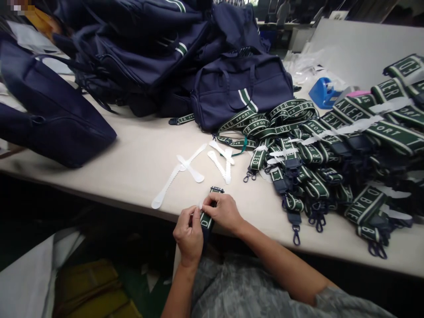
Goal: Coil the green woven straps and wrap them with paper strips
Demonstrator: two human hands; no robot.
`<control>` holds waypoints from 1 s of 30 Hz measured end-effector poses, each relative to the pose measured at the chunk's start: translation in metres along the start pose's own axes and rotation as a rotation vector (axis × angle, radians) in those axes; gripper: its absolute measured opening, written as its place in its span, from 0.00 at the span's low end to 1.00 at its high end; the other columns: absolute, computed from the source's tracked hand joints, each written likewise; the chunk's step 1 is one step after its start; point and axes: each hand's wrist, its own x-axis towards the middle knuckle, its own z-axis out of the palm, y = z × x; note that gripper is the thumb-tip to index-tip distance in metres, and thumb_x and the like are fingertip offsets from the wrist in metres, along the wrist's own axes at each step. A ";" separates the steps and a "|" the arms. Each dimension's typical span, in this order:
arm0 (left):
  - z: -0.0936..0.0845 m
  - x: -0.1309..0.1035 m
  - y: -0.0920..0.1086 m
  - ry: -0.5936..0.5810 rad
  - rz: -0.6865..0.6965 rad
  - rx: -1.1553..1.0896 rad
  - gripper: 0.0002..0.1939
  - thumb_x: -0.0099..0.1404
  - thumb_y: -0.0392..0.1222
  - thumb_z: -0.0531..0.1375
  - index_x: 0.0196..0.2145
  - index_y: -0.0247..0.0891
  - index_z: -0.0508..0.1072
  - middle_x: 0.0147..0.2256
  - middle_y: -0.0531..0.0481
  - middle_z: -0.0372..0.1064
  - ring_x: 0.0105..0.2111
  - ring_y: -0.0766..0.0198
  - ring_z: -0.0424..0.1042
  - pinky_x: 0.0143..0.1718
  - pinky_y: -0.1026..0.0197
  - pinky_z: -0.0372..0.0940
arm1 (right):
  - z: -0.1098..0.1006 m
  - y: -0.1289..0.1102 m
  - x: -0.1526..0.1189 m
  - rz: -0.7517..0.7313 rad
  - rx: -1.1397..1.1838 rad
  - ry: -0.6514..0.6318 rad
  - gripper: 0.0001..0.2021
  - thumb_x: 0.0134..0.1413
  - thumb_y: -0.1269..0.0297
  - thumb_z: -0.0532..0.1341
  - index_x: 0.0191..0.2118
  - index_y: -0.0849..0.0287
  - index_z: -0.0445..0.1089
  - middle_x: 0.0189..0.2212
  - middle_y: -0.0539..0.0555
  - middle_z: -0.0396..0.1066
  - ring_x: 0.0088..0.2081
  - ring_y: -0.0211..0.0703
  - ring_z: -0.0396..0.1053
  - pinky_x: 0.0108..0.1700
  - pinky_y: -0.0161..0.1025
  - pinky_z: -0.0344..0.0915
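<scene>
Dark green strap (206, 220), white stripes along its edges, white lettering between.

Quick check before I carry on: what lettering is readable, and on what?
"BAKER", "SPORT": loose coiled straps
"KER": strap end beside the duffel bag
"TED": small rolled strap with hooks
"D BAKE": rolled strap at lower right
"PORT", "AKER": large strap bundle
Held strap: one rounded letter, "D" or "O", unclear.
Other lettering is partly hidden or too blurred.
</scene>
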 end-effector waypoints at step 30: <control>0.010 0.003 -0.015 0.090 0.383 0.151 0.11 0.70 0.29 0.53 0.37 0.41 0.72 0.29 0.50 0.73 0.29 0.64 0.75 0.32 0.65 0.70 | 0.008 0.018 0.008 0.021 0.059 -0.109 0.13 0.50 0.55 0.58 0.29 0.49 0.80 0.33 0.51 0.80 0.38 0.51 0.75 0.44 0.42 0.65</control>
